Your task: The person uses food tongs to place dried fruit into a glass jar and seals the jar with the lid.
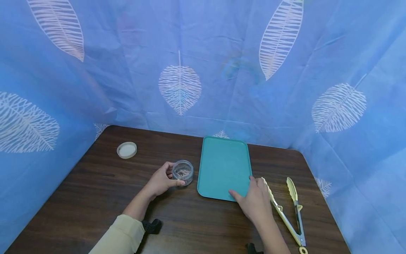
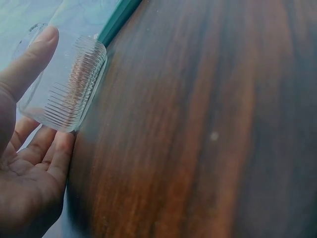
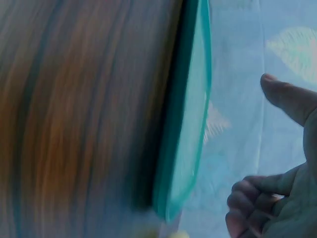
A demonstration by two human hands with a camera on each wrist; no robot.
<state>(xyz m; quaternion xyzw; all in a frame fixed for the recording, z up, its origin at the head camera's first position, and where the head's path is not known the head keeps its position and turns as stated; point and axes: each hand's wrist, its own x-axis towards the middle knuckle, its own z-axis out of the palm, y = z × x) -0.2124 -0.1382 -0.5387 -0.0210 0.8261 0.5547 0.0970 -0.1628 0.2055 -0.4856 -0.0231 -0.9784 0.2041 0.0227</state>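
A small clear jar (image 1: 183,173) with little pale pieces at its bottom stands uncovered on the table, left of the tray. My left hand (image 1: 161,180) grips it from the left, thumb at the near side and fingers around the far side. In the left wrist view, the ribbed glass wall of the jar (image 2: 74,84) shows between thumb and fingers. My right hand (image 1: 256,203) is over the near right corner of a teal rectangular tray (image 1: 223,165), thumb spread from the fingers. The right wrist view shows that hand (image 3: 297,203) holding nothing, above the tray.
A round pale lid (image 1: 127,150) lies at the back left of the dark wooden table (image 1: 95,197). Spread tongs (image 1: 299,216) with pale yellow tips lie right of my right hand. A blue cloth (image 1: 136,70) with white leaf prints hangs behind and at both sides.
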